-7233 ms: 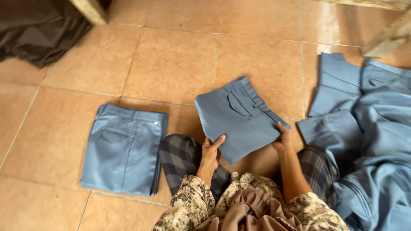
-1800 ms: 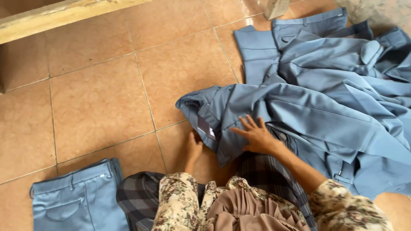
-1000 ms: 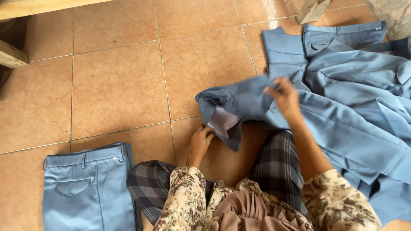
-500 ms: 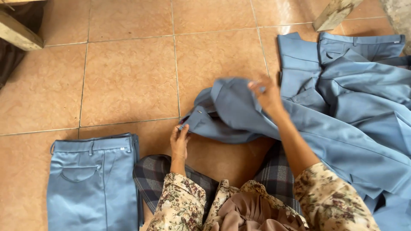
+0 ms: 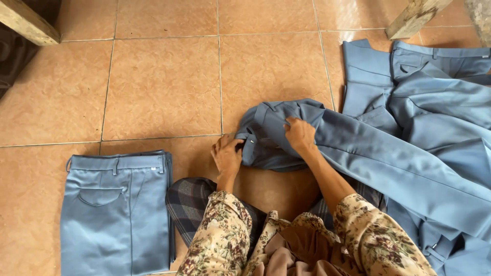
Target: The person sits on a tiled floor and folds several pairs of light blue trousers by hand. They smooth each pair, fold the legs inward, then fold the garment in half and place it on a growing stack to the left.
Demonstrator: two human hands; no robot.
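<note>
The blue trousers [image 5: 286,135] are lying bunched on the tiled floor [image 5: 163,87] before my knees. My left hand [image 5: 227,156] is pinching the waistband (fingers curled shut), while my right hand [image 5: 300,135] is gripping the cloth from above, wrist bent.

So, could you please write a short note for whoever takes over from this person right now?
Left hand: fingers pinch the waistband edge of the unfolded blue trousers on the floor tiles.
Right hand: grips the bunched waist of the same trousers from above.
These trousers trail off to the right into the heap of blue trousers.
Done: one pair, the folded trousers, lies flat at the left, waistband away from the person.
Left: the pair in hand is crumpled and not yet laid flat or folded; the heap at the right is unfolded too.
</note>
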